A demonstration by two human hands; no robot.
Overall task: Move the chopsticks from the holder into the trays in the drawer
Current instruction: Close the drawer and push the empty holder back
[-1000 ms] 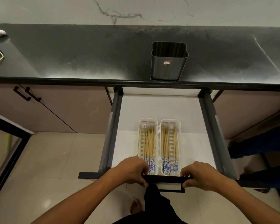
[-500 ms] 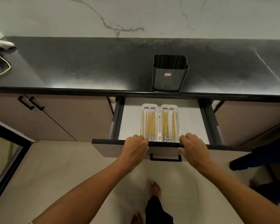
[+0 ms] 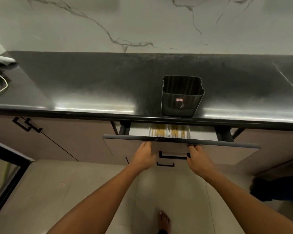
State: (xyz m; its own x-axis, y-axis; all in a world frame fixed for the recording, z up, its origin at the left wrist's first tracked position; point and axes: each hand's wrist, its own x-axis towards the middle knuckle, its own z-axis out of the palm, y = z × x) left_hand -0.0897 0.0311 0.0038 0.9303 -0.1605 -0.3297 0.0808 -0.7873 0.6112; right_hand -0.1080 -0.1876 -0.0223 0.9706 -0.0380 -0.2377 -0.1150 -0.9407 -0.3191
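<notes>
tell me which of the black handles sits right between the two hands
The upper drawer handle, on the front of the nearly shut drawer, between the left hand and right hand. The lower drawer handle sits beneath; the cabinet door handles are far left.

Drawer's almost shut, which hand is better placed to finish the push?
Either; no clear edge. Left hand and right hand both press the drawer front, flanking its handle about evenly. Probably push with both, to keep it straight.
</notes>
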